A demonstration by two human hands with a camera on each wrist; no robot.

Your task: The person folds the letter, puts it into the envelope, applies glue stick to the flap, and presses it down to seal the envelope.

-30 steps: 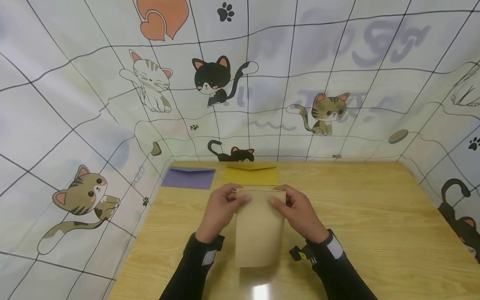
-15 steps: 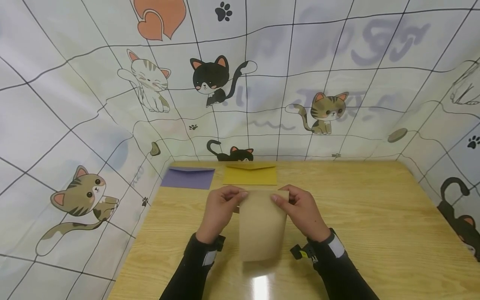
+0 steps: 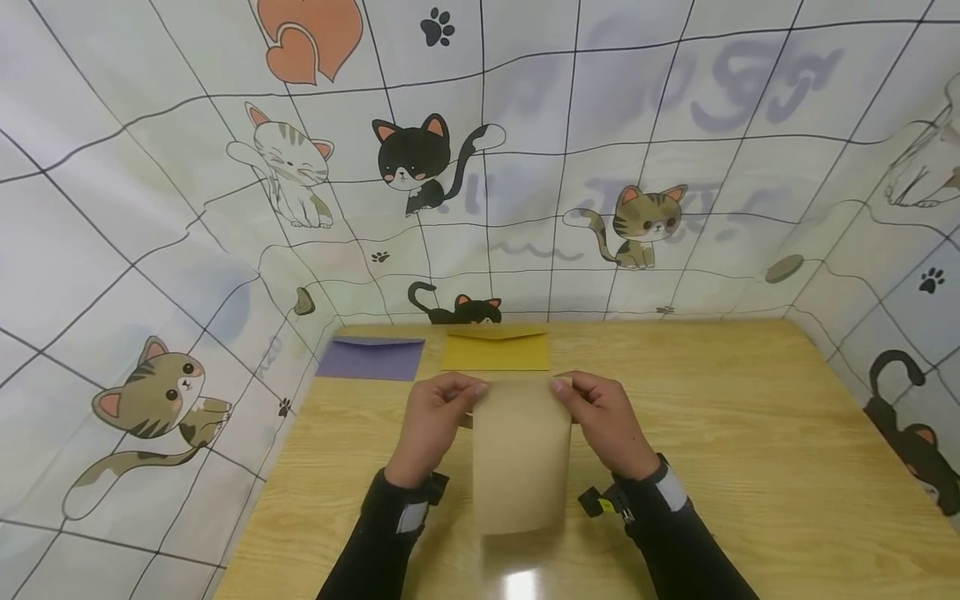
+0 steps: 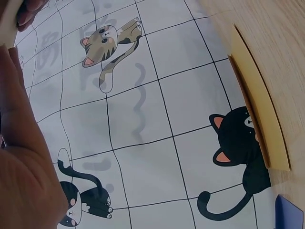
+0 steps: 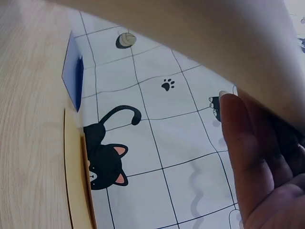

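A plain brown paper sheet point(image 3: 521, 458) hangs upright above the table in the head view, its lower end curving slightly. At its upper left corner my left hand point(image 3: 435, 425) pinches it, thumb in front and fingers behind. My right hand point(image 3: 606, 423) pinches the upper right corner the same way. Whether the paper has more than one layer cannot be told now. In the left wrist view my left hand point(image 4: 21, 167) shows at the left edge. The paper point(image 5: 214, 38) crosses the top of the right wrist view, beside my right hand point(image 5: 267, 171).
On the wooden table point(image 3: 712, 450), a purple envelope point(image 3: 371, 359) and a yellow envelope point(image 3: 495, 352) lie side by side at the back, flaps slightly raised. A white cloth point(image 3: 525, 183) with printed cats and grid lines surrounds the table's back and sides.
The right thumb has shifted outward to the paper's corner, and the left thumb has moved toward the left edge. The paper rose slightly, then lowered again. The envelopes have stayed put.
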